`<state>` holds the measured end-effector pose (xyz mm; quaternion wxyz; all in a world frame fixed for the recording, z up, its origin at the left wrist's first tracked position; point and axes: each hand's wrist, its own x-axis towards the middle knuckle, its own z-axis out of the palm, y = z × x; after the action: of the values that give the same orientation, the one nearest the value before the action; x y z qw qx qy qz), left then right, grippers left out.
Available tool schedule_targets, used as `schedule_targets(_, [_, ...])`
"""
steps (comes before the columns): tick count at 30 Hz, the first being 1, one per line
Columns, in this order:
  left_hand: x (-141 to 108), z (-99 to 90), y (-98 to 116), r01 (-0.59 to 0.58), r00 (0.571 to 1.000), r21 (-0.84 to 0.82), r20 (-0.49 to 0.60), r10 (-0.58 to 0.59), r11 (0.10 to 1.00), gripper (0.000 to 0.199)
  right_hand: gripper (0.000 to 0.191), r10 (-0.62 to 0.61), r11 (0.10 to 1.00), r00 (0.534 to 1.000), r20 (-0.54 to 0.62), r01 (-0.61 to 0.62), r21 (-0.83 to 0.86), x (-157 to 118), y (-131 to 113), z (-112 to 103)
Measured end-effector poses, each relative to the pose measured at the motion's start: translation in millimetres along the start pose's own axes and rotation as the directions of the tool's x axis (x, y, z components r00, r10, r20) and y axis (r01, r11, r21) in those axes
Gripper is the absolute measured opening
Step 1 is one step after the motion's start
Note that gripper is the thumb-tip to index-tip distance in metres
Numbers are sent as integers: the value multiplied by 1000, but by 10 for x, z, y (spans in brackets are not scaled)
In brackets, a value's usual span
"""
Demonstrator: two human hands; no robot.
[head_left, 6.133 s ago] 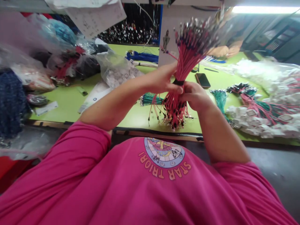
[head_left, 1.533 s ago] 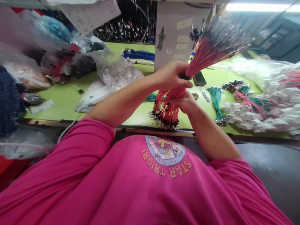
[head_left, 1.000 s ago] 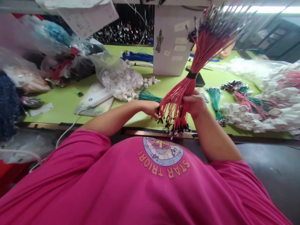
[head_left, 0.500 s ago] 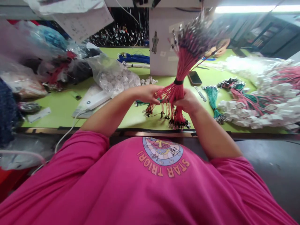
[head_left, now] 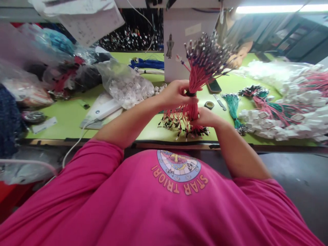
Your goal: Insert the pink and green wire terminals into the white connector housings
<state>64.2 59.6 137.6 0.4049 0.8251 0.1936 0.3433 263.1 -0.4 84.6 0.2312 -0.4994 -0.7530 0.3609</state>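
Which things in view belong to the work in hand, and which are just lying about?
In hand:
red wire bundle
left hand, around it at the black band
right hand, on it lower down

Lying about:
phone
tape roll
green wire bundle
bag of white pieces

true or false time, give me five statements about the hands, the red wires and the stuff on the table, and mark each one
1. The left hand grips the red wire bundle at its black band. True.
2. The right hand rests empty on the tabletop. False: it holds the red wires below the left hand.
3. The green wire bundle lies to the right of the phone. True.
4. The phone stands upright on its edge. False: it lies flat on the tabletop.
5. The dark ring-shaped roll lies on the tabletop, out of both hands. True.
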Motion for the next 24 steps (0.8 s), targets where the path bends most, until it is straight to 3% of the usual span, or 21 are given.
schedule_targets(2, [15, 7, 0, 4, 1000, 11, 12, -4, 1000, 36, 23, -44, 964, 997, -69, 61, 257, -20, -26, -13])
schedule_targets(4, [27, 6, 18, 24, 998, 32, 53, -25, 999, 41, 26, -16, 919, 997, -78, 45, 392, -35, -80, -17])
schedule_targets(7, [31, -17, 87, 38, 991, 115, 125, -53, 993, 50, 23, 58, 926, 997, -41, -38, 375, -54, -129, -10])
schedule_targets(9, [31, -40, 149, 24, 987, 188, 152, -53, 982, 55, 21, 83, 919, 993, -84, -44, 392, -54, -127, -1])
schedule_targets(11, [36, -63, 199, 3, 984, 232, 172, -45, 973, 52, 18, 90, 892, 991, -96, -37, 450, -44, -117, 1])
schedule_targets(14, [64, -94, 229, -8, 978, 227, 206, -40, 974, 43, 22, 59, 869, 998, -6, -49, 492, -29, -135, -26])
schedule_targets(16, [93, -118, 240, 6, 976, 210, 211, -52, 978, 37, 24, 47, 903, 999, 22, -52, 427, -36, -178, -72])
schedule_targets(19, [133, -159, 320, 40, 971, 180, 226, -81, 983, 24, 26, 54, 978, 998, 40, -61, 198, -67, -245, -168])
schedule_targets(24, [163, -208, 592, 93, 974, 69, 200, -105, 993, 18, 37, 85, 994, 972, 218, -69, -79, -117, -193, -290])
